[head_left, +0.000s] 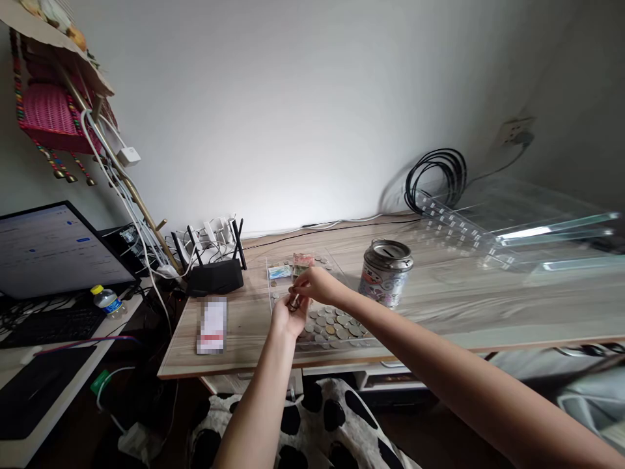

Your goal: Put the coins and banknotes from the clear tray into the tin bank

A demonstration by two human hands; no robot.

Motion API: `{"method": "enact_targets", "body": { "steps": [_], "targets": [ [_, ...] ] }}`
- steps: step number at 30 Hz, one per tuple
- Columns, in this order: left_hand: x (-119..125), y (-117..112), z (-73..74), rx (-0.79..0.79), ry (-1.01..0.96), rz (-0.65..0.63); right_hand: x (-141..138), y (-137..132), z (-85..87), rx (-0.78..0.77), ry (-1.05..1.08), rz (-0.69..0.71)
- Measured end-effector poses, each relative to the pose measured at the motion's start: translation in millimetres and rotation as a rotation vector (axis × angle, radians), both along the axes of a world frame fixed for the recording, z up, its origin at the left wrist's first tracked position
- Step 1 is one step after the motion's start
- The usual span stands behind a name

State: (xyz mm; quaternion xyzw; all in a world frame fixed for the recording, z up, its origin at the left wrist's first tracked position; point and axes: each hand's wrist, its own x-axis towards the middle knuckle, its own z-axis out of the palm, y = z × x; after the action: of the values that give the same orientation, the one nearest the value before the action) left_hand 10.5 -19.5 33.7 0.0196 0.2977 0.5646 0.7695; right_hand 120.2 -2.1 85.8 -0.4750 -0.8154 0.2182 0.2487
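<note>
A clear plastic tray [273, 294] lies on the wooden table [439, 312], with several coins [336, 324] heaped at its near end and folded banknotes [303, 260] at its far end. My left hand [289, 317] hovers palm-up over the tray, fingers curled around small dark pieces that look like coins. My right hand [312, 284] is just above it, its fingertips pinched down into the left palm. What the right fingers hold is too small to name.
A tin money box [385, 271] with a slot in its lid stands right of the tray. A black router [215, 273] and a small card [212, 324] sit to the left. Clear acrylic racks [517, 228] and a coiled cable [434, 179] lie at right. A laptop [53, 251] is far left.
</note>
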Motion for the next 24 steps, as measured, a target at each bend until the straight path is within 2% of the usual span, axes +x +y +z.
{"method": "enact_targets", "body": {
  "steps": [2,4,6,8,9,12,15,20,22,24],
  "targets": [
    [0.8,0.2,-5.1,-0.031,-0.004,-0.008,16.1,-7.3,10.0,0.049,-0.024,-0.105],
    [-0.7,1.7,-11.6,-0.042,-0.004,-0.030,45.4,-12.6,23.9,0.093,-0.043,-0.315],
    [-2.1,3.4,-18.4,-0.038,0.008,-0.033,81.7,-13.9,38.0,0.142,-0.079,-0.586],
    [-2.3,4.5,-24.3,-0.025,0.024,-0.018,114.8,-11.3,47.5,0.171,-0.133,-0.767],
    [-1.9,4.6,-26.6,-0.012,0.030,-0.009,127.3,-9.1,49.6,0.160,-0.172,-0.814],
    [-0.5,3.7,-30.4,0.048,0.046,0.013,144.3,-1.6,47.3,0.091,-0.274,-0.821],
    [0.3,2.0,-30.6,0.082,0.075,0.014,142.4,6.2,40.4,0.074,-0.291,-0.788],
    [0.0,-1.0,-31.0,0.102,0.075,-0.010,143.1,17.0,33.4,0.044,-0.352,-0.872],
    [-0.6,-1.9,-32.0,0.103,0.059,-0.031,137.6,14.0,30.1,0.072,-0.367,-0.874],
    [-1.1,-2.2,-32.8,0.096,0.050,-0.055,118.6,4.1,23.0,0.179,-0.388,-0.752]
  ]
}}
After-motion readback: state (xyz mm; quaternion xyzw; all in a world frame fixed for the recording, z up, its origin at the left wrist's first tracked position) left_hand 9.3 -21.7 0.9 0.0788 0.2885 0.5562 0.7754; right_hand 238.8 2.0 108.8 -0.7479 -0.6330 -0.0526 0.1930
